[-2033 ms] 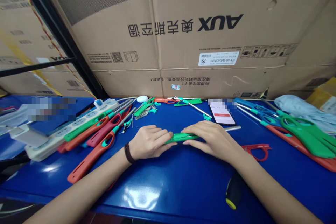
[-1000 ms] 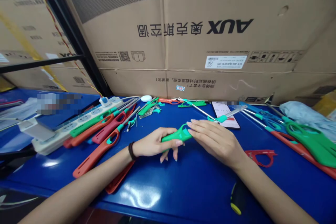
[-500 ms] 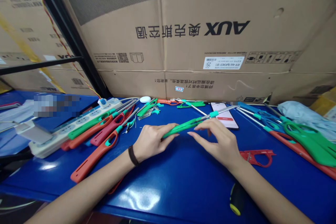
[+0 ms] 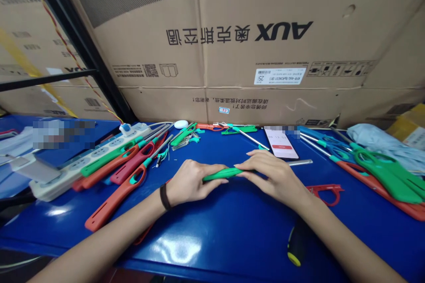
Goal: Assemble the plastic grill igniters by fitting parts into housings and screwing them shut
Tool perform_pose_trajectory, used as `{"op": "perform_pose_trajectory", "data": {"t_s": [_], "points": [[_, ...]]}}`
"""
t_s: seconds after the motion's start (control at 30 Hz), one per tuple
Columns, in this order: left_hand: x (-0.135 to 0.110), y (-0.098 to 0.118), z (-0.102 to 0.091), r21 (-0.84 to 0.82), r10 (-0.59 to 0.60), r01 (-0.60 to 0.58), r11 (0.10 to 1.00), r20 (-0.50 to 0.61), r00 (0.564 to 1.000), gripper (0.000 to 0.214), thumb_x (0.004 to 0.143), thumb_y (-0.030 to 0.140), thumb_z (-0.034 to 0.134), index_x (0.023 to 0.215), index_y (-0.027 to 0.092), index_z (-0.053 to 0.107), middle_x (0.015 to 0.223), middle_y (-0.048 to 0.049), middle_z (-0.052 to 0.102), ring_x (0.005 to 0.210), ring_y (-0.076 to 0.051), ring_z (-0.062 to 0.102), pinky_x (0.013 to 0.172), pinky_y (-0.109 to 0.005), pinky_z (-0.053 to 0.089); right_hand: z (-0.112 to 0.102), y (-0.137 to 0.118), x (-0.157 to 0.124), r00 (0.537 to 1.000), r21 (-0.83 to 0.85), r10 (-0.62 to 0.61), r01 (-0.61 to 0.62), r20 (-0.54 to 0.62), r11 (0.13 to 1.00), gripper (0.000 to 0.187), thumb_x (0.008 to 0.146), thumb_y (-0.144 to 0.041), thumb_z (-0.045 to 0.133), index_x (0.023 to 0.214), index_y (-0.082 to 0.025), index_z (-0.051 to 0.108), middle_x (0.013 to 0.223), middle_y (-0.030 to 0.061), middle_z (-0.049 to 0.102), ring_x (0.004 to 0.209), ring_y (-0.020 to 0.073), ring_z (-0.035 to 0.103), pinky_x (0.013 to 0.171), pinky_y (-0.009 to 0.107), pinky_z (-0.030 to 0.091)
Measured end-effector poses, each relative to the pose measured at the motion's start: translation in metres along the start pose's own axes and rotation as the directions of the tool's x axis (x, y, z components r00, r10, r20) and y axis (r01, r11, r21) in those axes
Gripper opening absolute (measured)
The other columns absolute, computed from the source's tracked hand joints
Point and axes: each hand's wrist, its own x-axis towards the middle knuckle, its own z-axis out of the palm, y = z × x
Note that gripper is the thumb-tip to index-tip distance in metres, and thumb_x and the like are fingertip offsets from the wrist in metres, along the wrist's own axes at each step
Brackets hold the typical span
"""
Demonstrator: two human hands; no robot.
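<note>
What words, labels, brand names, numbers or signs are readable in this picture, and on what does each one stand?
"AUX": large black letters, upside down, on the cardboard carton.
"奥克斯空调": upside down, on the same carton.
"25": upside down, on the white label.
Other print on the carton and label: too small to read.
Phone screen: too small and blurred to read.

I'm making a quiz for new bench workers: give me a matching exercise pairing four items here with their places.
Items:
1. black wristband
2. green lighter handle
3. smartphone
4. white power strip

Places:
A. left side of the blue bench
B. around the left wrist
C. between left hand and right hand
D. lying beyond the right hand

Pairs: 1B, 2C, 3D, 4A
</note>
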Motion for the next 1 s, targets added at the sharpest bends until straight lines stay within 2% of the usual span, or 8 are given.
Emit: {"op": "perform_pose_trajectory", "data": {"t_s": [0.13, 0.27, 0.37, 0.47, 0.67, 0.8, 0.9, 1.0], "points": [[-0.001, -0.003, -0.002, -0.036, 0.006, -0.003, 0.999, 0.073, 0.997, 0.027, 0.092, 0.034, 0.052, 0.114, 0.023, 0.062, 0.093, -0.0006, 0.073, 0.073, -0.014, 0.07, 0.062, -0.018, 0.047, 0.0, -0.001, 0.0, 1.0, 0.044, 0.015, -0.014, -0.004, 0.999, 0.01, 0.085, -0.019, 0.062, 0.095, -0.018, 0.065, 0.081, 0.0015, 0.071, 0.075, 0.0141, 0.065, 0.093, 0.038, 0.048], [-0.002, -0.003, 0.001, 0.049, 0.011, -0.012, 0.999, 0.012, 1.0, 0.027, 0.091, 0.033, 0.051, 0.114, 0.023, 0.062, 0.093, -0.0021, 0.074, 0.073, -0.016, 0.071, 0.059, -0.019, 0.046, 0.0, -0.003, -0.001, 0.992, 0.029, 0.097, -0.1, 0.08, 0.995, 0.014, 0.085, -0.022, 0.062, 0.099, -0.02, 0.065, 0.087, 0.002, 0.07, 0.085, 0.0169, 0.063, 0.086, 0.036, 0.05], [-0.001, 0.001, 0.004, 0.09, 0.024, -0.024, 0.996, -0.002, 1.0, 0.026, 0.092, 0.032, 0.049, 0.111, 0.021, 0.063, 0.086, -0.0033, 0.074, 0.068, -0.016, 0.07, 0.055, -0.019, 0.045, 0.0, -0.005, -0.001, 0.984, 0.008, 0.116, -0.118, 0.139, 0.993, 0.017, 0.085, -0.025, 0.063, 0.102, -0.021, 0.064, 0.092, 0.0036, 0.069, 0.088, 0.0178, 0.062, 0.079, 0.033, 0.05], [0.0, 0.003, 0.005, 0.101, 0.031, -0.031, 0.994, 0.003, 1.0, 0.027, 0.093, 0.032, 0.047, 0.11, 0.02, 0.064, 0.079, -0.0032, 0.074, 0.063, -0.015, 0.069, 0.052, -0.019, 0.043, 0.002, -0.006, 0.0, 0.982, -0.002, 0.108, -0.109, 0.152, 0.994, 0.016, 0.087, -0.025, 0.06, 0.102, -0.021, 0.064, 0.094, 0.0042, 0.069, 0.09, 0.0176, 0.062, 0.08, 0.033, 0.05], [-0.001, 0.004, 0.005, 0.105, 0.011, -0.009, 0.994, -0.017, 1.0, 0.027, 0.092, 0.033, 0.049, 0.109, 0.02, 0.065, 0.084, -0.0047, 0.074, 0.067, -0.017, 0.071, 0.056, -0.02, 0.046, 0.008, -0.007, -0.002, 0.976, 0.027, 0.157, -0.163, 0.148, 0.986, 0.02, 0.088, -0.023, 0.058, 0.107, -0.023, 0.063, 0.108, 0.0047, 0.069, 0.105, 0.0182, 0.061, 0.09, 0.034, 0.052], [-0.002, 0.007, 0.005, 0.058, -0.022, 0.021, 0.998, 0.001, 1.0, 0.024, 0.091, 0.032, 0.051, 0.108, 0.022, 0.065, 0.089, -0.0036, 0.074, 0.069, -0.016, 0.071, 0.057, -0.019, 0.046, 0.013, -0.008, -0.004, 0.985, 0.04, 0.115, -0.121, 0.127, 0.992, 0.021, 0.087, -0.02, 0.058, 0.108, -0.02, 0.061, 0.105, 0.0058, 0.07, 0.106, 0.0204, 0.061, 0.093, 0.038, 0.051], [-0.001, 0.008, 0.004, 0.012, -0.037, 0.037, 0.999, 0.013, 0.999, 0.024, 0.091, 0.032, 0.051, 0.109, 0.022, 0.065, 0.091, -0.0037, 0.074, 0.073, -0.017, 0.071, 0.061, -0.019, 0.047, 0.015, -0.006, -0.003, 0.992, 0.057, 0.08, -0.086, 0.1, 0.995, 0.017, 0.088, -0.02, 0.056, 0.105, -0.02, 0.061, 0.101, 0.0048, 0.07, 0.099, 0.0185, 0.063, 0.096, 0.04, 0.048], [0.0, 0.007, 0.005, -0.071, -0.064, 0.065, 0.995, 0.021, 0.998, 0.026, 0.091, 0.033, 0.051, 0.109, 0.021, 0.066, 0.089, -0.0039, 0.074, 0.071, -0.016, 0.07, 0.061, -0.019, 0.047, 0.011, -0.006, 0.0, 0.994, -0.006, 0.063, -0.062, 0.084, 0.998, 0.014, 0.088, -0.023, 0.057, 0.101, -0.023, 0.063, 0.099, 0.0024, 0.072, 0.096, 0.0169, 0.065, 0.097, 0.04, 0.045]]}}
